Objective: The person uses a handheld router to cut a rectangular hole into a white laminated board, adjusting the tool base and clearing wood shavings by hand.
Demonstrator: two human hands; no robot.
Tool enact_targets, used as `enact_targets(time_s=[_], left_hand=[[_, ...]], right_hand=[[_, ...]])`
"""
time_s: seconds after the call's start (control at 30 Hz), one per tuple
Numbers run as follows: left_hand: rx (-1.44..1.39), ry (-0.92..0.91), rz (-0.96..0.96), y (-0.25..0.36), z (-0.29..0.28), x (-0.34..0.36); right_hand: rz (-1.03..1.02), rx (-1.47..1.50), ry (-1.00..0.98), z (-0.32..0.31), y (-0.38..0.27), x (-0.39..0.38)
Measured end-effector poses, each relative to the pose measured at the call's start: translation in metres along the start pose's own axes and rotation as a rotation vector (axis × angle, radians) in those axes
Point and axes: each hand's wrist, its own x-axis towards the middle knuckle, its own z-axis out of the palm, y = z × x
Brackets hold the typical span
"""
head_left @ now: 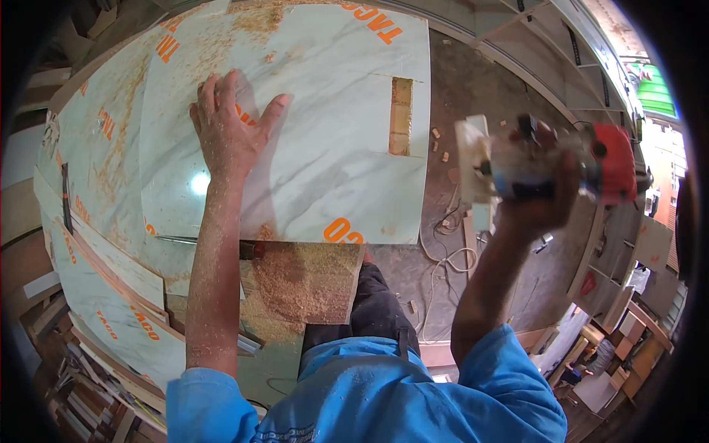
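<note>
free: bare panel point(325, 148) right of left hand point(229, 133) | obstacles: slot cut-out point(401, 116), sawdust heap point(303, 277)

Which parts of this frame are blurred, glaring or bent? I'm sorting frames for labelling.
Head view: the power tool in the right hand is smeared by motion blur; a white glare spot sits on the laminated sheet beside the sharp left hand; straight edges bow toward the dark fisheye rim.

Woodworking shop: sawdust point(306, 277) heaped near me on film-covered laminate panels point(332, 148), stacked board offcuts point(88, 369) at left, unfinished shelf carcasses point(583, 44) far right, cable point(443, 255) on the floor.
</note>
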Motion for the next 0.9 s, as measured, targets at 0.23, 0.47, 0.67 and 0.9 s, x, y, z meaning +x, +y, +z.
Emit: enact_targets(time_s=[0.23,0.47,0.67,0.9], left_hand=[[0.198,-0.048,-0.102,0.004,0.009,-0.002],[0.241,-0.082,-0.141,0.007,0.008,0.0],[0.255,-0.121,-0.168,0.009,0.005,0.0],[0.186,-0.021,-0.217,0.027,-0.013,0.003]], right_hand=[[-0.372,-0.398,-0.115,0.053,0.051,-0.007],[-0.309,-0.313,-0.025,0.08,0.076,-0.029],[-0.314,-0.341,-0.099,0.08,0.092,-0.046],[-0.367,-0.431,-0.148,0.071,0.096,-0.051]])
